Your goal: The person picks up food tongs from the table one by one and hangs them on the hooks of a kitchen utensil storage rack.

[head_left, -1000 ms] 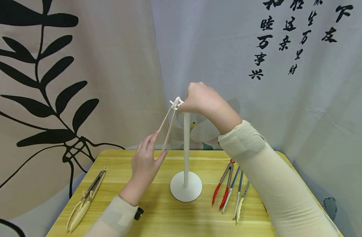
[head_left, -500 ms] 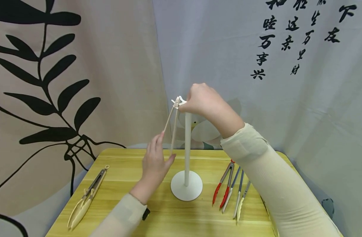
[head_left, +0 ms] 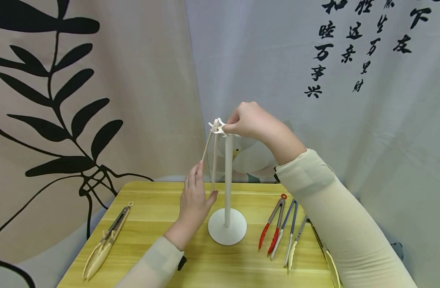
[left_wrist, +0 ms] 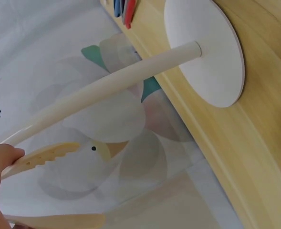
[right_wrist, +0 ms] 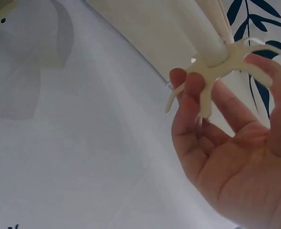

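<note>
A wooden table (head_left: pixel 151 256) stretches beneath both hands, a white hooked stand (head_left: pixel 228 176) rising between them. Cream-tipped tongs (head_left: pixel 101 254) lie left of the left hand; red-tipped tongs (head_left: pixel 264 236) sit below the right. The left hand (head_left: pixel 194 196), thumb and fingers spread partly apart, grips pale tongs (left_wrist: pixel 45 155) whose top end meets the stand's crown (right_wrist: pixel 221 64); whether hooked, one cannot tell. Over the last second that hand has swung toward the pole, apparently lining the tongs up with it. The right hand (head_left: pixel 257 124) pinches the crown.
</note>
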A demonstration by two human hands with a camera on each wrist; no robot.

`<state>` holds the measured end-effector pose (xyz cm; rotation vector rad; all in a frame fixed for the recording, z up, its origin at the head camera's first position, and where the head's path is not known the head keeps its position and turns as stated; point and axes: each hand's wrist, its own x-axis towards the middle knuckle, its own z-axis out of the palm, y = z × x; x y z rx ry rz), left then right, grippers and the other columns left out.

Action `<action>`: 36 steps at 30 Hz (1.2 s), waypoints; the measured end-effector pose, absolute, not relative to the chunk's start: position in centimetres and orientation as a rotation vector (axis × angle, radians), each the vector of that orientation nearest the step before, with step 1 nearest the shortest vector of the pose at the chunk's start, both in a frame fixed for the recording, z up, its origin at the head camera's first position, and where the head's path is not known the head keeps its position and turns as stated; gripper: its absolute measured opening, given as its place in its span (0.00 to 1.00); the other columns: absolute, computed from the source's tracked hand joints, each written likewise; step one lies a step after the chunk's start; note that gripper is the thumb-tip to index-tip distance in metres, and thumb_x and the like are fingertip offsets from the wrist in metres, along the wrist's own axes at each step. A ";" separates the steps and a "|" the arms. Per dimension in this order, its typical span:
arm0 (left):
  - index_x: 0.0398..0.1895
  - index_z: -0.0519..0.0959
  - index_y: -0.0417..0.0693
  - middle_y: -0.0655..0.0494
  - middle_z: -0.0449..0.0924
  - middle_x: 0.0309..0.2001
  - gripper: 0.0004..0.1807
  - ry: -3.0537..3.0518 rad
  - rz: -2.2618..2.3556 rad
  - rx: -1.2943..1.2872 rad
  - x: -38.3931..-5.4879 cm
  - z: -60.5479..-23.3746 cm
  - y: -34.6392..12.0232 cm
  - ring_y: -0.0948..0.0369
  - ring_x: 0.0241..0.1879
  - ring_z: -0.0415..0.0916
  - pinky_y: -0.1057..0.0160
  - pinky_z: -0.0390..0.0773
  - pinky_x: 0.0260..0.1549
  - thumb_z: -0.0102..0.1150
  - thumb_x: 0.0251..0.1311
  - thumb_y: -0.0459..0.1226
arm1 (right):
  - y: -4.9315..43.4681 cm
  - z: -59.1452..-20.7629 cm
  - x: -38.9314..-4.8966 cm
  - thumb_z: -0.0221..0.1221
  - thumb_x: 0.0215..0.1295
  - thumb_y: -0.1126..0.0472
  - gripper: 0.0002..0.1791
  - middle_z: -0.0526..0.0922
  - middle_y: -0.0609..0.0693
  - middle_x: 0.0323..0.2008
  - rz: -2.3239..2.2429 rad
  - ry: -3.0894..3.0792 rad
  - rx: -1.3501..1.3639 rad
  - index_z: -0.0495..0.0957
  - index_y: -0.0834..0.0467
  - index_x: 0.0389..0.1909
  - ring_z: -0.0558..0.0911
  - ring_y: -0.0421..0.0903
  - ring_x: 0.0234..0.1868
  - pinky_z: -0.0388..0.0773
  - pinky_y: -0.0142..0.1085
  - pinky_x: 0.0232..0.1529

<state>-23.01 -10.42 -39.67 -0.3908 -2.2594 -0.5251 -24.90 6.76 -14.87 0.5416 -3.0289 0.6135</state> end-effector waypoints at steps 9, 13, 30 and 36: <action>0.75 0.44 0.45 0.43 0.58 0.65 0.61 -2.289 -0.581 -0.423 -22.7 -39.7 -10.0 0.48 0.58 0.67 0.54 0.77 0.50 0.76 0.42 0.42 | 8.3 -15.2 -25.2 0.61 0.61 0.52 0.12 0.85 0.49 0.39 0.735 -2.984 0.632 0.85 0.52 0.42 0.78 0.46 0.40 0.74 0.39 0.42; 0.75 0.43 0.44 0.43 0.57 0.66 0.62 -2.303 -0.608 -0.417 -22.5 -39.7 -9.9 0.48 0.60 0.66 0.53 0.74 0.55 0.76 0.42 0.43 | 9.0 -15.4 -25.4 0.62 0.59 0.53 0.16 0.81 0.51 0.44 0.740 -2.929 0.700 0.83 0.53 0.47 0.76 0.48 0.44 0.74 0.41 0.44; 0.74 0.44 0.44 0.44 0.56 0.66 0.59 -2.338 -0.661 -0.409 -22.2 -40.6 -10.2 0.48 0.59 0.67 0.54 0.78 0.49 0.73 0.45 0.48 | 12.0 -16.3 -27.4 0.60 0.63 0.50 0.30 0.60 0.39 0.69 1.083 -2.961 1.250 0.66 0.42 0.66 0.65 0.44 0.66 0.65 0.48 0.64; 0.75 0.43 0.48 0.45 0.54 0.69 0.49 -2.426 -0.721 -0.335 -21.9 -40.9 -11.2 0.47 0.62 0.65 0.51 0.79 0.47 0.59 0.59 0.54 | 11.9 -16.3 -27.7 0.63 0.60 0.50 0.34 0.60 0.40 0.70 0.965 -2.975 1.340 0.64 0.43 0.67 0.58 0.44 0.71 0.58 0.51 0.68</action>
